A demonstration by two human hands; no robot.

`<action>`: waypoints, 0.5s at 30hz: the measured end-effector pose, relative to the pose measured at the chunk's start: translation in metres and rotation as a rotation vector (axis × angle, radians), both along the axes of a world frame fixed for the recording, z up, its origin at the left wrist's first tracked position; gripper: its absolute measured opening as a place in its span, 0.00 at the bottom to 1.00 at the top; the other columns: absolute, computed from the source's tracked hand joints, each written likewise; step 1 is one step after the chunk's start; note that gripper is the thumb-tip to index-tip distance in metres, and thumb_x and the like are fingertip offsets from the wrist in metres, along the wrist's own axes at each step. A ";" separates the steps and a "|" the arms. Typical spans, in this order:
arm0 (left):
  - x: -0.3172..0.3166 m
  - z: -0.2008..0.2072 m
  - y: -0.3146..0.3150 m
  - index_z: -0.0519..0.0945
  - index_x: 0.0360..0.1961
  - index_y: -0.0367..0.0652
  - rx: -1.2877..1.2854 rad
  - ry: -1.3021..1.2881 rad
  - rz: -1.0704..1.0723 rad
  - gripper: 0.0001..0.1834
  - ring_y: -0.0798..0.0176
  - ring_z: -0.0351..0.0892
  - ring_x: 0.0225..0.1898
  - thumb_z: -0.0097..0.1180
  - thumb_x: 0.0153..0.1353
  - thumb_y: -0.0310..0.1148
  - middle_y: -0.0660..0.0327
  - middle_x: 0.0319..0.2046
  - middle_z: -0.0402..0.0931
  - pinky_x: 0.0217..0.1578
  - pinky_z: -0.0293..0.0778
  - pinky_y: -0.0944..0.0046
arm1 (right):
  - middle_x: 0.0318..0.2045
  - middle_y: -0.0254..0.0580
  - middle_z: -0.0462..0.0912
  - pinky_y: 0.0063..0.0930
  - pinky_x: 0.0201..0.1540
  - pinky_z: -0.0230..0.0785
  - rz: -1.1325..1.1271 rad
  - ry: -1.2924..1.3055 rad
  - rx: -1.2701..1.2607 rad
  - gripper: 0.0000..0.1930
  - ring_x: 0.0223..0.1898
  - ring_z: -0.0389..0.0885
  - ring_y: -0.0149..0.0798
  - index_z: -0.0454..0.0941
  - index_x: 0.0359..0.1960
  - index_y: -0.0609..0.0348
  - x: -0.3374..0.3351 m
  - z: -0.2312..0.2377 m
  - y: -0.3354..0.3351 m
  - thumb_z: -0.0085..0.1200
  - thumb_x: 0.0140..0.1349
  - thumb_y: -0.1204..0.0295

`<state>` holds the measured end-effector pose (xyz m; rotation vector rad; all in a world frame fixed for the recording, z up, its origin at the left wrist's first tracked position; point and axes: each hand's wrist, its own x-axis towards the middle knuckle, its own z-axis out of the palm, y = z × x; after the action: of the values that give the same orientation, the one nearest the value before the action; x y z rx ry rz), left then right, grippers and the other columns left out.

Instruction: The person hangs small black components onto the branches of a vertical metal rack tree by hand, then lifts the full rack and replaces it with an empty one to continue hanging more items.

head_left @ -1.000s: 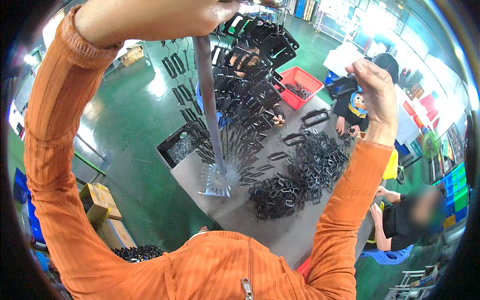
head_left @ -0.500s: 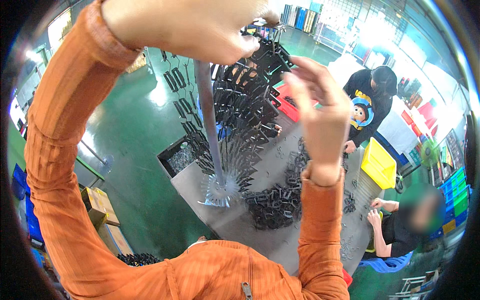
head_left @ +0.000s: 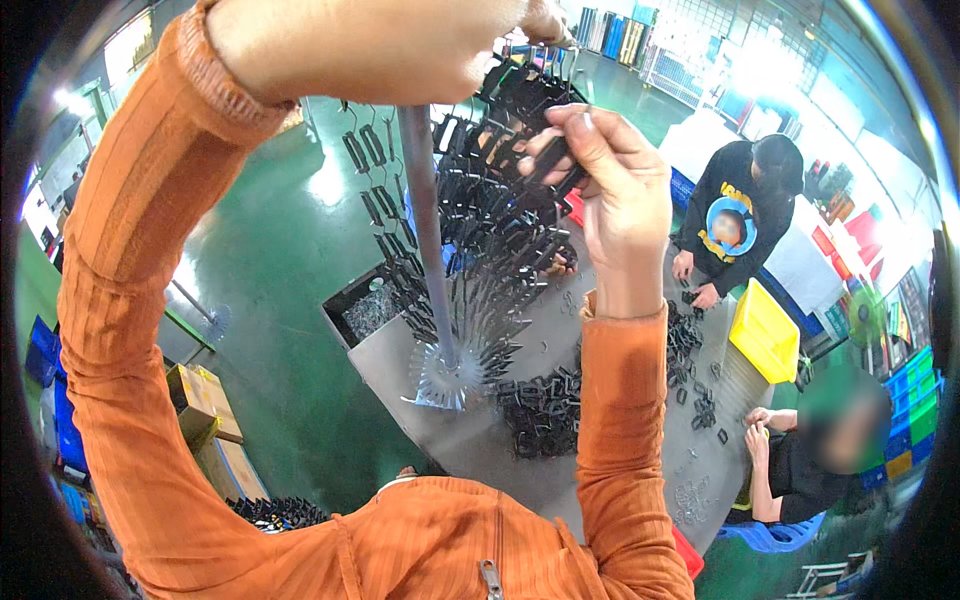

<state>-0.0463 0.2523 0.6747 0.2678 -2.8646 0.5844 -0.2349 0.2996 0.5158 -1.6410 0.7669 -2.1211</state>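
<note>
In front of me stands a rack with a grey upright pole, hung with many black rectangular frame-like parts on wire hooks. High up, close to its top, my left hand is bent over with its fingers curled near the hooks. What it holds, if anything, is hidden. My right hand pinches a black rectangular part between thumb and fingers, at the rack's upper right side. A loose pile of similar black parts lies on the grey table below.
A dark bin of small metal pieces sits at the table's left corner. Across the table a person in black handles black parts; another sits at the right. Between them is a yellow bin. Cardboard boxes stand on the left floor.
My right hand has moved left toward the rack and closed on a black rectangular part; its fingers were apart before. My left hand stays near the rack's top. The person across has both hands on parts.
</note>
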 end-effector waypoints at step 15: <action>-0.001 -0.005 -0.045 0.77 0.59 0.28 0.109 0.099 -0.221 0.25 0.45 0.86 0.35 0.56 0.59 0.24 0.40 0.35 0.84 0.42 0.80 0.51 | 0.43 0.46 0.86 0.29 0.45 0.76 -1.490 0.588 0.646 0.19 0.40 0.84 0.35 0.79 0.55 0.58 -0.173 -0.057 0.068 0.65 0.65 0.66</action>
<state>-0.0470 0.2070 0.6692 -0.0051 -2.7828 0.3632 -0.4082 0.3676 0.4589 -1.3264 3.1518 -1.4501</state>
